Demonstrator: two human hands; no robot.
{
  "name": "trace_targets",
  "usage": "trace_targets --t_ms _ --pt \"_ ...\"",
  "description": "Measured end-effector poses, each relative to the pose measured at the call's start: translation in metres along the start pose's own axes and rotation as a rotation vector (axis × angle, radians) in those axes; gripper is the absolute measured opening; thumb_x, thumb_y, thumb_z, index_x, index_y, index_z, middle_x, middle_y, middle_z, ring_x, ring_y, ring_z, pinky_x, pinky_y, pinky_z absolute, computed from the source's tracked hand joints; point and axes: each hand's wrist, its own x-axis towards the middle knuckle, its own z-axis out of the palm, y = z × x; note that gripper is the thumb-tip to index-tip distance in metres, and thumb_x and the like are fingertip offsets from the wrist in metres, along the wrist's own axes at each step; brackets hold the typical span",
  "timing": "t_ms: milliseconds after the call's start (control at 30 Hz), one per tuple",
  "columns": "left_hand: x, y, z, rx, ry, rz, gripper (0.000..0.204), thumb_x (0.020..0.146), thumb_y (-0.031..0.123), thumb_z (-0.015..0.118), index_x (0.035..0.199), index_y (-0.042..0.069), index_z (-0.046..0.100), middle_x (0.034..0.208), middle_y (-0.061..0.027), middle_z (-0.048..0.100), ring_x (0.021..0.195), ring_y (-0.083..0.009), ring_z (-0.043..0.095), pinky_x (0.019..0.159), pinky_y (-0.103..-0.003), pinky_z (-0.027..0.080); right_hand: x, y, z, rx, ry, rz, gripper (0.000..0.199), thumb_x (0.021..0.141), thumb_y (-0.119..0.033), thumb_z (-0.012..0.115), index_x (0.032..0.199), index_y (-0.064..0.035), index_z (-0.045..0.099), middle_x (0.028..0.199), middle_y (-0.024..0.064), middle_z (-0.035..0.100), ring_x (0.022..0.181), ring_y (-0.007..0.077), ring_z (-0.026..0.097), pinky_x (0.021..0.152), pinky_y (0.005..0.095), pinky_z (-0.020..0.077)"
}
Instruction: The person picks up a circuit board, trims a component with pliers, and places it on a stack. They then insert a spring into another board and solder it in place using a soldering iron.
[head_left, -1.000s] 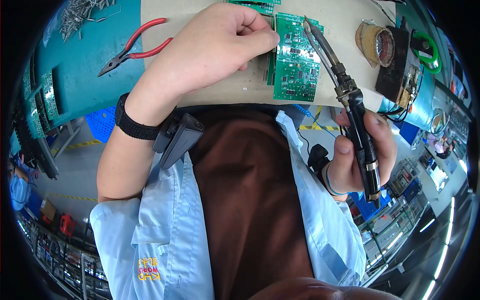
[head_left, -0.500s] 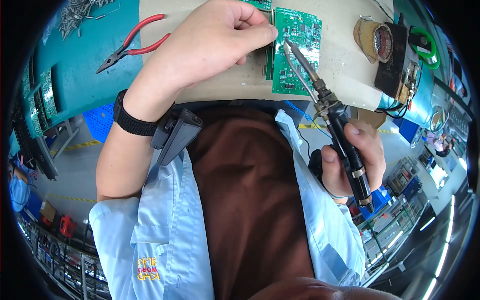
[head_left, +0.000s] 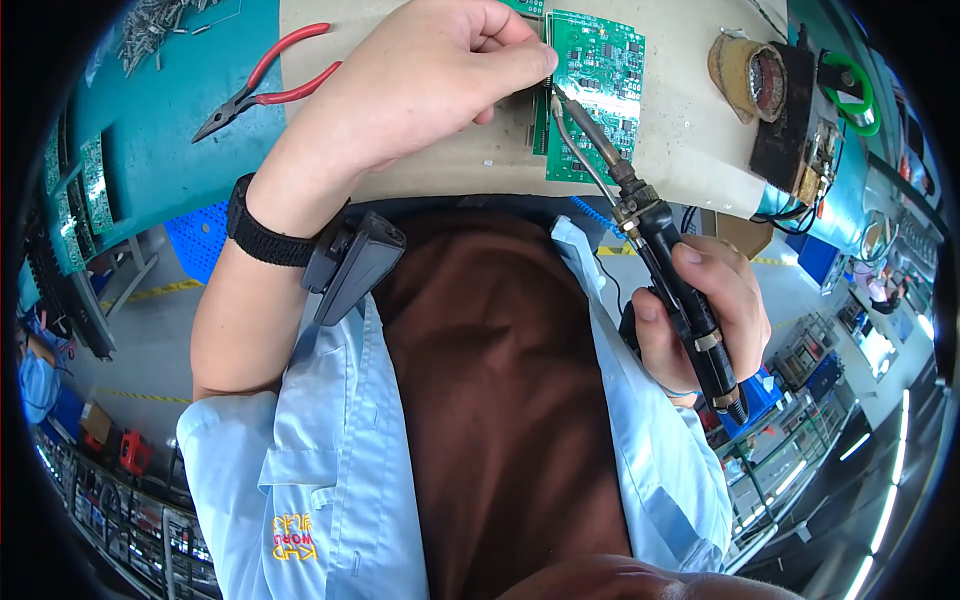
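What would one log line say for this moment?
left hand: grips circuit board edge | right hand: holds soldering iron, tip at board | pliers: idle

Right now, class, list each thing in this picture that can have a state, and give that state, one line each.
left hand: pinching the left edge of the green circuit board.
right hand: closed around the soldering iron's handle.
soldering iron: held, tip at the board's left edge.
green circuit board: lying flat on the beige mat.
red-handled pliers: lying unheld, jaws shut.
tape roll: lying on its side, unheld.
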Motion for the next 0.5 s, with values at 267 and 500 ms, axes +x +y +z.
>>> trace_targets --t_ms 267,500 --pt "0.0008 -0.0013 0.0001 -0.007 -0.004 -0.008 0.025 0.101 0.020 0.062 0.082 0.002 0.064 0.065 0.0030 0.056 0.056 -0.0041 0.048 0.053 -0.022 0.037 -0.0006 0.0006 0.0009 -0.006 0.005 -0.015 0.040 0.073 -0.008 0.089 0.104 0.0063 0.066 0.086 0.0190 0.072 0.069 0.0286 0.071 0.059 0.0329 0.0545" --pt "0.0012 -0.0020 0.0003 -0.020 -0.002 -0.006 0.025 0.101 0.019 0.062 0.083 0.002 0.065 0.066 0.0031 0.057 0.057 -0.0040 0.049 0.053 -0.022 0.038 -0.0060 0.0007 -0.0001 0.010 0.049 0.014 0.043 0.075 -0.007 0.089 0.107 0.0077 0.065 0.085 0.0197 0.071 0.069 0.0287 0.071 0.060 0.0330 0.0548"
